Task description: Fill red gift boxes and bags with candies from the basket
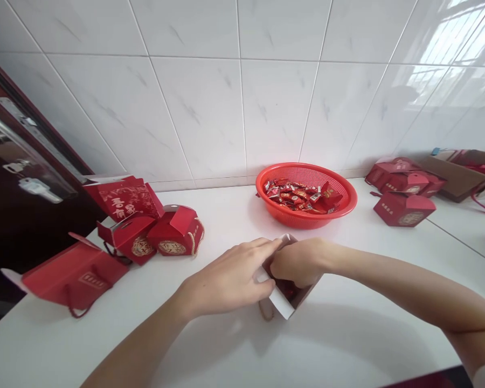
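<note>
An opened gift box (283,305) with pale flaps stands on the white table in front of me, a twisted cord handle (267,311) at its side. My left hand (238,275) grips its left side, thumb low on a flap and fingers along the upper edge. My right hand (301,261) reaches down inside the box, its fingertips hidden by the hand and the box walls. Something red shows dimly at the bottom. Behind the box is a red plastic basket (295,220) with red-wrapped candies (293,196) in it.
Several red gift boxes (172,231) and a red paper bag (76,275) stand at left, near a door with keys (38,188). More red boxes (406,207) lie at right beside a cardboard carton (448,175). A tiled wall (210,108) closes off the back.
</note>
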Demonstrator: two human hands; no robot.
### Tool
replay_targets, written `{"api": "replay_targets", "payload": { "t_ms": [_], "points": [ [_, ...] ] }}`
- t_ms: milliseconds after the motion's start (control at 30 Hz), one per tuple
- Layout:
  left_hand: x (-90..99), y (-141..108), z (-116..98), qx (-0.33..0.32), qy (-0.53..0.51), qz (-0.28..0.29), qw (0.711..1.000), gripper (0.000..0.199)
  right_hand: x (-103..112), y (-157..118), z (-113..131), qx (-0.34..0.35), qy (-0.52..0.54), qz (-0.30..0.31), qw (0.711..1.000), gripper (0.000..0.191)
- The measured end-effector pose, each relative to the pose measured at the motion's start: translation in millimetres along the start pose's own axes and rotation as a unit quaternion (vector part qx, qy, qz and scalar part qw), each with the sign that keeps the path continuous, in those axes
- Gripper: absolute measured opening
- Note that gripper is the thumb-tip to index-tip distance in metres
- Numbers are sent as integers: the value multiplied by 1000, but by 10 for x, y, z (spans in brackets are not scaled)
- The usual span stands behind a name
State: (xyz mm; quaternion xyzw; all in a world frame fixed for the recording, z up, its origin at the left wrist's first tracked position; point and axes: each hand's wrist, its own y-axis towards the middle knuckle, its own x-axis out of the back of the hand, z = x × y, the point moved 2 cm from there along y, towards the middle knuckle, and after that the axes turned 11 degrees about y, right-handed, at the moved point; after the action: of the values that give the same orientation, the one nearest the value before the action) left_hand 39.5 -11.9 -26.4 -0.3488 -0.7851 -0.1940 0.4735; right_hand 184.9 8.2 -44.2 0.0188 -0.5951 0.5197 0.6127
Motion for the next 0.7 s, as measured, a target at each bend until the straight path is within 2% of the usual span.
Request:
{"api": "replay_targets", "payload": {
  "t_ms": [67, 267, 433, 600, 633, 700],
  "points": [
    [-1, 1, -4, -1, 5, 3, 1000, 64, -1, -45, 17, -24, -30, 11, 999, 22],
    [-15, 5, -11, 5, 9, 10, 1000, 70, -1, -77, 25, -67, -50, -24, 996, 26],
    [7, 7, -24, 15, 4, -2, 1000, 55, 63, -130, -7, -40, -44, -46, 997, 32],
    [30, 20, -36, 9, -7, -8, 1000, 54, 117, -287, -81, -38, -9, -44, 998, 54],
    [30, 23, -27, 10, -6, -5, 1000, 53, 119, -334, -106, -31, 6, -53, 998, 59],
    [33, 30, 6, 21, -1, 4, 1000, 52, 139, -454, -156, 11, 50, -125, 991, 65]
  ]
}}
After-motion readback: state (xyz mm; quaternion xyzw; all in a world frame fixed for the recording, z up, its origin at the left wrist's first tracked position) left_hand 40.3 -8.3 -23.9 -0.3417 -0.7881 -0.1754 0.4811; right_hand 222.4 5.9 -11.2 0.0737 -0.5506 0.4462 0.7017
